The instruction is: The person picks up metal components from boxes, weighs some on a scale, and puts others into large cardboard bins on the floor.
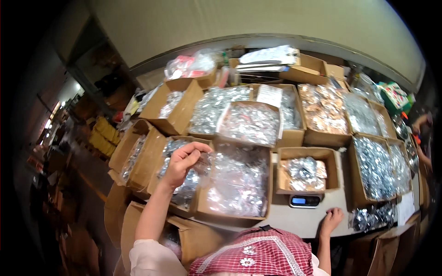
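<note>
My left hand [181,166] is raised over the boxes at the middle left, its thumb and fingers pinched on a thin clear plastic bag [205,163]. What the bag contains is too blurred to tell. Below and right of it stands an open cardboard box [268,188] full of clear bags. My right hand [332,221] rests on the table's front edge, fingers loosely bent and holding nothing I can see. Near it, a small scale [305,201] with a lit blue display bears a cardboard box [299,187] of shiny silvery packets [305,171].
Several open boxes of bagged parts crowd the table, including one with copper-coloured pieces [324,108]. A white-rimmed box [251,122] sits atop others. Papers [268,56] lie at the back against the wall. Dark packets [374,217] lie at right, where another person's arm [422,126] shows.
</note>
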Available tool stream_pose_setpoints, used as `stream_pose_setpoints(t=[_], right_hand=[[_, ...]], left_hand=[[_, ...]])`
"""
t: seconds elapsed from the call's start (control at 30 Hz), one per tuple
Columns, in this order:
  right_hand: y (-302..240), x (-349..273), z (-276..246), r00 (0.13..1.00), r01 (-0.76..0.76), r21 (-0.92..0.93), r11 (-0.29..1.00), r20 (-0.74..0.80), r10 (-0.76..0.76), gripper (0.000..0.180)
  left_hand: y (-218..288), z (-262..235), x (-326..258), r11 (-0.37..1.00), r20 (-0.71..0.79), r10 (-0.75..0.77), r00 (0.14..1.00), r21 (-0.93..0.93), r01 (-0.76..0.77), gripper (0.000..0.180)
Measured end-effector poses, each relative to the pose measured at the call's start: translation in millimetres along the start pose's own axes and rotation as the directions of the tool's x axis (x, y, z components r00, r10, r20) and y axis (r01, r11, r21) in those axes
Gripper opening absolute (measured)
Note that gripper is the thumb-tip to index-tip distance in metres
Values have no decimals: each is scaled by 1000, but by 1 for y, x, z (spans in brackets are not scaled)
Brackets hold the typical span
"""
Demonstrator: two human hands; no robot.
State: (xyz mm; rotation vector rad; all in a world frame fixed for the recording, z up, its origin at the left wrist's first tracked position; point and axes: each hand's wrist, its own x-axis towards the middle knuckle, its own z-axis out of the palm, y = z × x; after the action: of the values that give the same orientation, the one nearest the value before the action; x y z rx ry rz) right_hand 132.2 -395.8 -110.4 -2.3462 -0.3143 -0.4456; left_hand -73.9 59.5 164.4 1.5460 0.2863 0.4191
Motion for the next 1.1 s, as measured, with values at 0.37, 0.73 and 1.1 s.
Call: stream_pose_setpoints(t=[0.37,0.73,1.1], right_hand=[[15,1,-15,1000,-2,-22,1000,-13,1,8],[31,0,-22,994,96,238,967,30,-106,10],[37,-6,-36,892,295,481,825,172,-419,12]], left_hand=[[-20,181,34,948,288,-47,957,-288,133,25],[-62,149,-84,877,-58,-218,974,426,222,27],[16,57,-397,879,-728,-280,625,68,472,22]])
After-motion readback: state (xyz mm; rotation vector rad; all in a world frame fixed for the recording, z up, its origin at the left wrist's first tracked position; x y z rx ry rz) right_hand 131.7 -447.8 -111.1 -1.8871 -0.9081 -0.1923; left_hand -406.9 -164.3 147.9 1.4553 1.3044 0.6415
